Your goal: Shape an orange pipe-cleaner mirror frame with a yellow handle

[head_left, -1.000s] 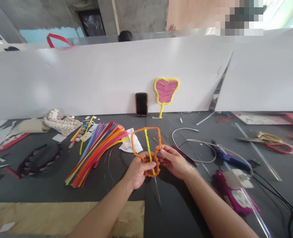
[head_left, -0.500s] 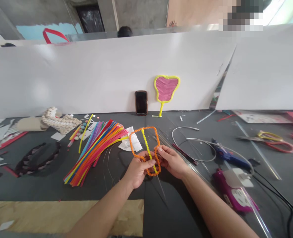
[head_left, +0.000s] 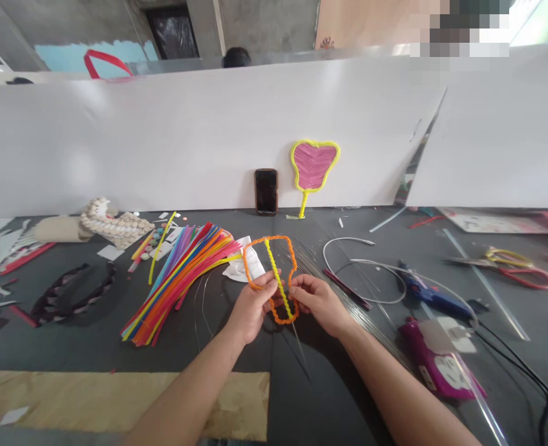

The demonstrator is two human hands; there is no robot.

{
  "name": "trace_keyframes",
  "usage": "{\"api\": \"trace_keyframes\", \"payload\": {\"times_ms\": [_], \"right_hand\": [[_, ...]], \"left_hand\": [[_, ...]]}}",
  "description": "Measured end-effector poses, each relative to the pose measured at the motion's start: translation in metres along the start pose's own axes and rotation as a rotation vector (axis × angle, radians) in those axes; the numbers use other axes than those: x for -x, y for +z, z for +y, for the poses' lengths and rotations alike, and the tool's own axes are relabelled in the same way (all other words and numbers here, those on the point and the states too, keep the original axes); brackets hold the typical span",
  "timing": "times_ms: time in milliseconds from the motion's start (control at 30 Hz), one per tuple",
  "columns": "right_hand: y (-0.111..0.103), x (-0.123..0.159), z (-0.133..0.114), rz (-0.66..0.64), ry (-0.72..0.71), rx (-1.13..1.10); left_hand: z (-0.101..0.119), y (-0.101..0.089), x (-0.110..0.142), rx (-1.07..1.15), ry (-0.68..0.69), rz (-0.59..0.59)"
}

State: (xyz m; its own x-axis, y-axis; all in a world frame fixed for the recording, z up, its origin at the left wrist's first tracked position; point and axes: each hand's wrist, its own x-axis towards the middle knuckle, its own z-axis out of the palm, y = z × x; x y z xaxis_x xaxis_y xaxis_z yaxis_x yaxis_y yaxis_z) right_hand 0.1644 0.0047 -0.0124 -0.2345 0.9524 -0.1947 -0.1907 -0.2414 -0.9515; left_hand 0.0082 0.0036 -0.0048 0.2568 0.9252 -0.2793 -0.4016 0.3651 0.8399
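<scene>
Between my hands is a pipe-cleaner frame (head_left: pixel 294 253), a twisted orange outline with a yellow strip down its middle and a thin wire end pointing down from its base. My left hand (head_left: pixel 255 303) is closed on its left side, the thumb near the yellow strip. My right hand (head_left: pixel 317 300) pinches the orange edge on the right. A bundle of coloured pipe cleaners (head_left: pixel 176 285) lies left of my hands, with a crumpled white paper (head_left: pixel 250 265) behind the frame. Upright against the white board stands a pink shape with a yellow edge and stem (head_left: pixel 317 164).
A phone (head_left: pixel 266 192) leans on the white board (head_left: pixel 185 136). To the right lie loose wires, a blue glue gun (head_left: pixel 434 294), a magenta power strip (head_left: pixel 434 359) and scissors (head_left: pixel 510 263). A dark braided band (head_left: pixel 69 294) and a woven white piece (head_left: pixel 111 223) are on the left.
My left hand has shifted its grip up along the frame, its thumb moving off the lower part. My right fingers sit slightly lower on the orange edge. The view has shifted slightly.
</scene>
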Motion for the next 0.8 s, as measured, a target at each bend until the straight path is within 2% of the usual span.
{"api": "trace_keyframes", "payload": {"times_ms": [100,200,267,333,400,500,567,600,700,800], "right_hand": [[0.002,0.002,-0.001,0.006,0.011,0.016],[-0.002,0.003,-0.001,0.017,0.033,0.125],[-0.01,0.003,-0.002,0.061,0.019,0.345],[-0.02,0.002,-0.002,0.168,-0.052,0.625],[-0.029,-0.001,-0.003,0.273,-0.141,0.775],[-0.036,-0.004,-0.002,0.359,-0.216,0.77],[-0.038,-0.006,0.0,0.413,-0.252,0.699],[-0.039,-0.007,0.001,0.43,-0.256,0.657],[-0.041,-0.007,0.002,0.446,-0.199,0.58],[-0.04,-0.002,0.001,0.346,-0.094,0.635]], "left_hand": [[0.007,-0.005,-0.005,0.068,0.054,0.101],[0.012,-0.017,-0.014,0.067,0.18,0.24],[0.014,-0.027,-0.019,-0.013,0.306,0.339],[0.017,-0.036,-0.023,-0.155,0.463,0.426],[0.021,-0.04,-0.023,-0.283,0.607,0.463],[0.034,-0.029,-0.014,-0.354,0.773,0.432],[0.044,-0.011,0.008,-0.35,0.835,0.395],[0.048,-0.002,0.024,-0.341,0.811,0.358],[0.049,0.019,0.096,-0.359,0.543,0.154],[0.028,0.015,0.171,-0.3,0.284,-0.182]]}}
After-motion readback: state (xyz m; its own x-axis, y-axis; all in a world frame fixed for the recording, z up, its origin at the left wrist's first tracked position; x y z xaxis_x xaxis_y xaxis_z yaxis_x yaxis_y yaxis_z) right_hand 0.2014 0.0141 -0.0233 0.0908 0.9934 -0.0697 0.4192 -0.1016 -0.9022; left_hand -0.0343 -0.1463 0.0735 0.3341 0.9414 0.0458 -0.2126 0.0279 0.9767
